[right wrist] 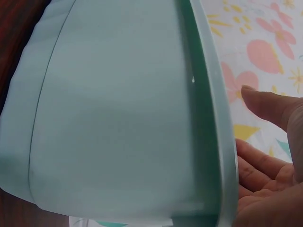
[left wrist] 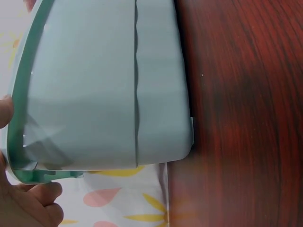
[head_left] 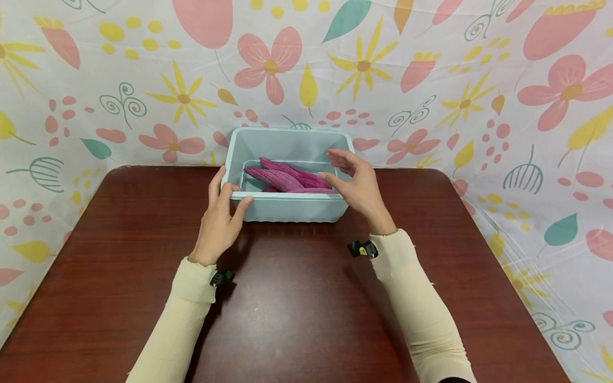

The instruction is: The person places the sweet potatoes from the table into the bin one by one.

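Note:
A light blue-green plastic bin stands at the table's far edge. Inside it lie several long, tapered magenta-purple pieces with a ridged surface; their exact kind is unclear. My left hand grips the bin's front left corner, thumb on the front rim and fingers along the left side. In the left wrist view, curled fingers show by the bin's corner. Over the right end of the bin hovers my right hand, thumb and fingers spread apart with nothing between them. The right wrist view shows that hand's thumb clear of the rim.
The dark red-brown wooden table reaches toward me from the bin. Behind and beside it hangs a white cloth printed with flowers and leaves, close to the bin's back wall. Each sleeve carries a small black strap at the wrist.

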{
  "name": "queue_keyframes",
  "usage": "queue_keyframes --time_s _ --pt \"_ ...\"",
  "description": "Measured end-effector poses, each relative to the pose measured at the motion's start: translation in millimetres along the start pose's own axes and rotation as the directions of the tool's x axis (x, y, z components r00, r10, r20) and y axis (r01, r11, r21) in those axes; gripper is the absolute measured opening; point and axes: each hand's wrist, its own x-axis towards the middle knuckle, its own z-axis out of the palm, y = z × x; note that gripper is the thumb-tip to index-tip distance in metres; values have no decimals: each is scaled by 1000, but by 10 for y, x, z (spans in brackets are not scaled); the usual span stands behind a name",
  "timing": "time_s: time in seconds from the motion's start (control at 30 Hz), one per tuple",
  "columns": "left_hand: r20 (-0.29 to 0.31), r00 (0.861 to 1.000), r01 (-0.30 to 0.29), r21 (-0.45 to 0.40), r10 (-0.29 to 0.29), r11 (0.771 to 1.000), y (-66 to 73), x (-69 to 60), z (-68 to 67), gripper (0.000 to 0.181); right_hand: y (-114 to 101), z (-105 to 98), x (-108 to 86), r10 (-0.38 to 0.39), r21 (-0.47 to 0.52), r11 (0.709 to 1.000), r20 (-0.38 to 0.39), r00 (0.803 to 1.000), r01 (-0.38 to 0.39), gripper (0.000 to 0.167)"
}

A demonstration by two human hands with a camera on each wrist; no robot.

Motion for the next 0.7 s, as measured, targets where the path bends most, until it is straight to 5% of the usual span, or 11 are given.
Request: queue_keyframes --time_s 0.37,0.7 --pt "4 998 -68 -15 68 998 -42 -24 -80 41 -76 79 -365 -14 -166 986 13 1000 16 61" --pt "29 998 -62 54 60 997 70 -297 -144 72 -139 209 -788 -110 -265 956 63 992 123 69"
